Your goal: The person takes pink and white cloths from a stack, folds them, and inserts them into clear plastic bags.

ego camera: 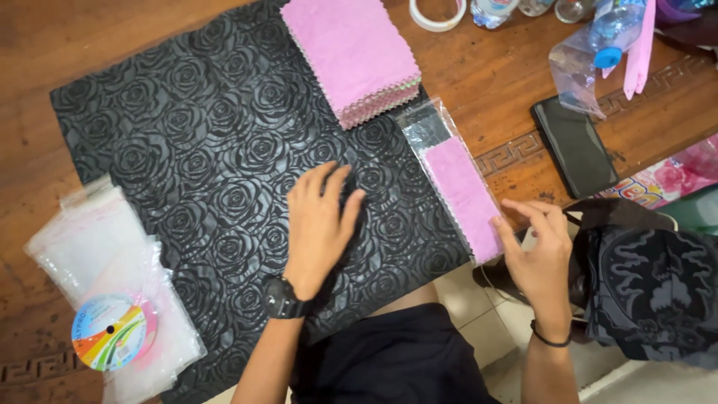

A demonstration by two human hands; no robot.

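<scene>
L hand (320,228) lay flat, palm down, on the black rose-embossed mat (187,150), near the mat's right-centre. Fingers spread, grip fully open, holding nothing. Black watch (283,299) on that wrist.

R hand (540,251) sat just off the mat's lower right corner, fingers loosely curled. Thumb tip touched the near end of the bagged pink cloth (465,196); no closed grip on it, nothing clamped as far as visible. Thin black band (550,343) on the R wrist.

Bagged cloth: pink cloth inside a clear sleeve, lying along the mat's right edge, partly on the mat, partly over the wooden surface (493,82). The sleeve's far end looked unfilled and shiny.

Stack of pink cloths (355,56), zigzag-cut edges, sat at the mat's top right corner, well apart from both hands.

Pile of clear sleeves (90,247) overlapped the mat's lower left edge, w/ a rainbow-coloured tape roll (111,331) on top.

Right of the mat: black phone (574,146) face up on the surface, loose clear plastic bag (576,71) beyond it, bottle w/ blue cap (612,34), pink glove (642,52). White tape roll (437,13) past the mat's top edge. Dark patterned bag (651,292) beside the R hand, off the surface.
</scene>
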